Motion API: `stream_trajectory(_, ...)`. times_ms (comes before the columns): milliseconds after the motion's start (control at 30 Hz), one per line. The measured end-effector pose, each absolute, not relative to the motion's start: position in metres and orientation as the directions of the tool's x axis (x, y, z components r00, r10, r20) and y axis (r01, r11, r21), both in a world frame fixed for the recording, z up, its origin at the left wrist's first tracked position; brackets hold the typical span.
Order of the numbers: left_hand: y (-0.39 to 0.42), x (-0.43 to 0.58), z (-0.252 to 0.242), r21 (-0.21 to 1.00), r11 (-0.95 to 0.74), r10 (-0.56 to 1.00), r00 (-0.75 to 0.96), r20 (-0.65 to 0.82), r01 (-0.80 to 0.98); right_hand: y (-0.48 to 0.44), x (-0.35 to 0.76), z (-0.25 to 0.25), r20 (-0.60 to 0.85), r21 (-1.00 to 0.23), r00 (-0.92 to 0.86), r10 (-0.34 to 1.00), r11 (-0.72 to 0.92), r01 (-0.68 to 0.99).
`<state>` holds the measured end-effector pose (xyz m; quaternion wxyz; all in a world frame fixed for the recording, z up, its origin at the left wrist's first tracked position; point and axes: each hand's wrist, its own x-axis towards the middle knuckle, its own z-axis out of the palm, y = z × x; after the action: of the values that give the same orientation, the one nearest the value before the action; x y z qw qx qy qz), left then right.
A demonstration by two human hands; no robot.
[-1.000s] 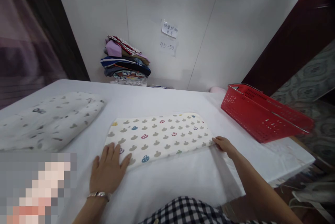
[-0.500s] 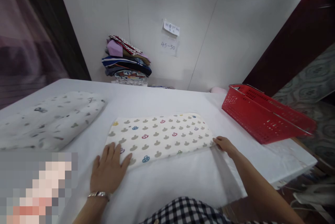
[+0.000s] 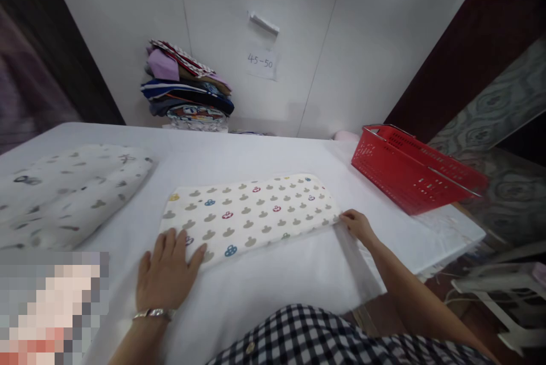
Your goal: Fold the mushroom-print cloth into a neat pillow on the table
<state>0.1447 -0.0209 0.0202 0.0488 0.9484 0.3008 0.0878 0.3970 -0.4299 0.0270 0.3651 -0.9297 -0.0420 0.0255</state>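
A cream cloth point(image 3: 256, 211) printed with grey, red and blue mushrooms lies folded into a long flat rectangle on the white table. My left hand point(image 3: 168, 268), a silver bracelet at its wrist, rests flat with fingers spread on the cloth's near left corner. At the opposite end, my right hand point(image 3: 358, 225) pinches the near right corner between thumb and fingers. Another white cloth point(image 3: 81, 194) with scattered small dark prints lies at the left, apart from both hands.
A red perforated basket point(image 3: 409, 169) stands at the table's right side. Folded fabrics point(image 3: 187, 86) are stacked against the wall at the back left. Papers hang on the wall, one reading 45-50 point(image 3: 261, 62). A white stool point(image 3: 499, 302) is at the lower right.
The whole view has shifted, so the table, basket and stack sit further left and slightly higher. Both hands keep their places on the mushroom-print cloth.
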Motion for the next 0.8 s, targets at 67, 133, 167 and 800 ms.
stream_trajectory(67, -0.0217, 0.1449, 0.0225, 0.143, -0.816, 0.577, 0.806, 0.134, 0.56, -0.428, 0.3957, 0.0244, -0.017, -0.68, 0.996, 0.089, -0.732, 0.053)
stream_trajectory(133, -0.0217, 0.1452, 0.0234, 0.142, -0.815, 0.577, 0.807, 0.122, 0.561, -0.4281, 0.3971, 0.0222, -0.015, -0.674, 0.997, 0.077, -0.737, 0.047)
stream_trajectory(167, -0.0213, 0.1453, 0.0231, 0.144, -0.814, 0.579, 0.807, 0.117, 0.563, -0.4287, 0.3982, 0.0215, -0.014, -0.67, 0.997, 0.074, -0.741, 0.045)
stream_trajectory(800, -0.0206, 0.1438, 0.0201, 0.166, -0.816, 0.575, 0.807, 0.134, 0.554, -0.4297, 0.3993, 0.0202, 0.013, -0.646, 0.999, 0.036, -0.762, 0.036)
